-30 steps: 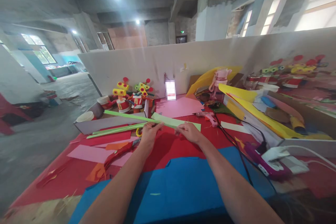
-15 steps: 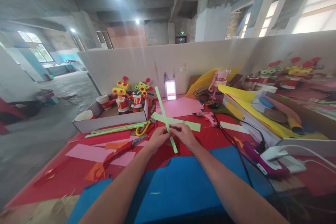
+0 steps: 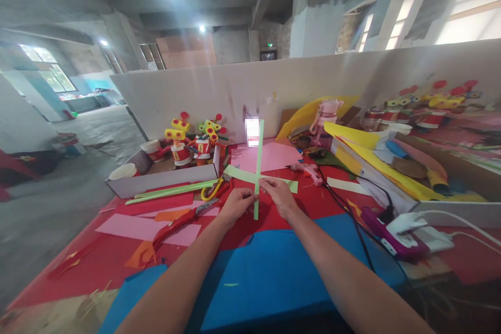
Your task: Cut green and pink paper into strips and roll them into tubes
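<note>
A light green paper strip stands almost upright in front of me, pinched between the fingers of both hands. My left hand is closed on its lower part from the left. Slightly higher, my right hand grips its right edge with thumb and fingers. Behind the strip a wider pale green paper piece lies crosswise on the red table covering; whether the two touch I cannot tell. To the left lie yellow-handled scissors, several thin green strips and a red-handled cutter.
A pink glue gun with a black cord lies right of the hands. Paper-cup robot figures stand in a white box at left. Yellow sheets fill the right box. A purple power strip with white plugs sits at the right.
The held green strip has turned from leaning left to nearly upright. My right hand has shifted up and right along it, while the left has moved slightly.
</note>
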`<state>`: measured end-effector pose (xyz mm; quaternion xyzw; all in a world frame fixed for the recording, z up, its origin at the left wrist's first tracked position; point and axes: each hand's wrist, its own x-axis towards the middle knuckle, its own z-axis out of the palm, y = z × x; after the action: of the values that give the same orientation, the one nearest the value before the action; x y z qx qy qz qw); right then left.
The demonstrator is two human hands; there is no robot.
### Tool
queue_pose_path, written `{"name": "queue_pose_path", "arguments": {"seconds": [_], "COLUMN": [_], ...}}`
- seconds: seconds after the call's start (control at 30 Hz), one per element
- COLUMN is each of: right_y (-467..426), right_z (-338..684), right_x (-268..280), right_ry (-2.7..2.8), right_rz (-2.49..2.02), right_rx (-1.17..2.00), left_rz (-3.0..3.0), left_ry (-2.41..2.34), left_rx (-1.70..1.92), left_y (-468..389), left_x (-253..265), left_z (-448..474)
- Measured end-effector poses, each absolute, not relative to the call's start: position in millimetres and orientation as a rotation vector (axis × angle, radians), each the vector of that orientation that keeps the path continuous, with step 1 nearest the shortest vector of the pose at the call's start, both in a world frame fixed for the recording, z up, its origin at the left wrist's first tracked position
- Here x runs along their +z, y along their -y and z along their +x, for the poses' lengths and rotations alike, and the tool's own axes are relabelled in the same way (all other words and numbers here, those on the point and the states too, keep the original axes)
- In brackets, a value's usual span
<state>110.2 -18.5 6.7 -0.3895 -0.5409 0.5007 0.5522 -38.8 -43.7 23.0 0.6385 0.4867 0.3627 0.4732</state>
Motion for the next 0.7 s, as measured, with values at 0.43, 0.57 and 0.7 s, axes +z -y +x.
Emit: {"name": "queue_pose_path", "arguments": {"seconds": [0.43,0.57,0.7], "right_y": [15,8,2], "right_z": [120,131,140], "right_x": [7,8,10], "right_ry": [1.323,1.278,1.251], "right_rz": [-0.867,-0.812,-0.810], "right_rx": [1.382,1.453,1.490], "left_rz": [1.521,1.544,1.558], "left_ry": [-1.238,-1.243,-1.218], "left_rx": [0.820,0.751,0.697], "left_y": [47,51,55], "left_x": [27,31,35], "left_z": [-34,-30,-28]}}
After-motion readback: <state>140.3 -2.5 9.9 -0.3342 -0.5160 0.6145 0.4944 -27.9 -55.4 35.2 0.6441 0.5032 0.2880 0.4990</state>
